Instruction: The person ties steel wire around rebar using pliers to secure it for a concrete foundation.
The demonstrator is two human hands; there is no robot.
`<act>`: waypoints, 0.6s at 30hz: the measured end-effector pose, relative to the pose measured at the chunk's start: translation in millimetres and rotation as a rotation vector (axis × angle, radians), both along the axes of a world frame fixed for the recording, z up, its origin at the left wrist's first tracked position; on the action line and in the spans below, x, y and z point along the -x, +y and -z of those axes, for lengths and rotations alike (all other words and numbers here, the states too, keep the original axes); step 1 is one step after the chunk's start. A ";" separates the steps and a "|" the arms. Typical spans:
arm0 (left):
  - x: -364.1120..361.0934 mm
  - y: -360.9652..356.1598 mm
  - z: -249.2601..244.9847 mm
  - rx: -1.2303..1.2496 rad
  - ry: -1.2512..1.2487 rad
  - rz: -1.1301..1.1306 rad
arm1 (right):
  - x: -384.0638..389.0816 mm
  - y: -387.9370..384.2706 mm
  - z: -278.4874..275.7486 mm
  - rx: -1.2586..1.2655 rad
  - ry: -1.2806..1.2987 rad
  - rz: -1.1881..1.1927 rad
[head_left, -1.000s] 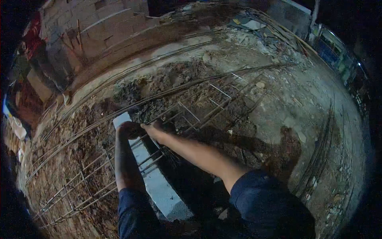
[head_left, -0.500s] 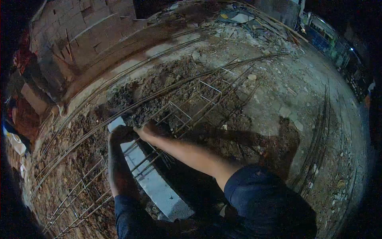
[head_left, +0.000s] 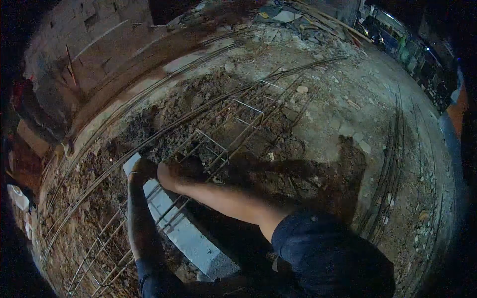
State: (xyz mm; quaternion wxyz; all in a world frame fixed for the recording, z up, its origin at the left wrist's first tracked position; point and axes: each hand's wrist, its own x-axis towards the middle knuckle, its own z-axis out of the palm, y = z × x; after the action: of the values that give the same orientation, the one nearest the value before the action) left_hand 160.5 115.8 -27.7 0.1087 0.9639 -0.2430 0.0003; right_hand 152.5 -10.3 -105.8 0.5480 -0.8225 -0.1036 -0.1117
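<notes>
A long pale block (head_left: pixel 196 241) lies beneath a cage of steel rebar (head_left: pixel 206 171) that crosses over it. Close to the block's far end, my left hand (head_left: pixel 143 170) is closed at the bars, its fingers curled and dark. Right beside it, my right hand (head_left: pixel 170 176) is closed too, with the knuckles turned away from view. Shadow and the hands themselves hide whatever is between the fingers. A light metal stirrup (head_left: pixel 249 108) spans the bars farther along the cage.
Loose dark soil (head_left: pixel 164 119) surrounds the cage, with a shadowed trench (head_left: pixel 233 213) right of the block. Long thin rods (head_left: pixel 390 169) lie on the ground at right. A block wall (head_left: pixel 84 35) stands at upper left, and a debris pile (head_left: pixel 288 22) sits at the back.
The view has shifted a little, so the scene sits slightly left and lower right of before. My right hand has drawn closer to my left hand and turned at the wrist.
</notes>
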 end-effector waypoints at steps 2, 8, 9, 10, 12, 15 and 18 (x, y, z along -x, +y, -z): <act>4.8 -8.9 -9.5 -0.095 0.026 -0.034 | 35.0 -56.7 -87.6 0.181 0.064 -0.133; 18.1 10.2 21.7 0.166 -0.022 0.062 | 17.4 -33.8 -29.2 1.296 -0.821 -0.012; 36.3 -18.8 -19.0 0.799 0.319 -0.135 | 17.3 -34.5 -28.6 1.518 -0.997 0.009; 59.9 -48.5 -59.0 1.423 0.671 -0.345 | 16.3 -34.6 -28.3 1.525 -0.992 0.011; 16.5 -1.1 -6.1 0.842 0.358 -0.013 | 14.1 -34.2 -26.9 1.442 -0.871 -0.048; 20.0 7.5 -4.6 0.501 0.171 0.155 | 11.7 -34.3 -27.3 1.316 -0.697 -0.130; 32.2 -6.3 -12.8 1.072 0.519 -0.133 | 9.4 -35.8 -31.7 1.191 -0.507 -0.195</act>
State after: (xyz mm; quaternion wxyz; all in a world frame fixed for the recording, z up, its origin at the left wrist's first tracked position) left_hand 128.4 109.5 -15.0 0.6356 0.7562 -0.1137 -0.1060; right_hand 143.1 -46.1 -74.2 -0.0351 -0.9203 -0.3478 -0.1756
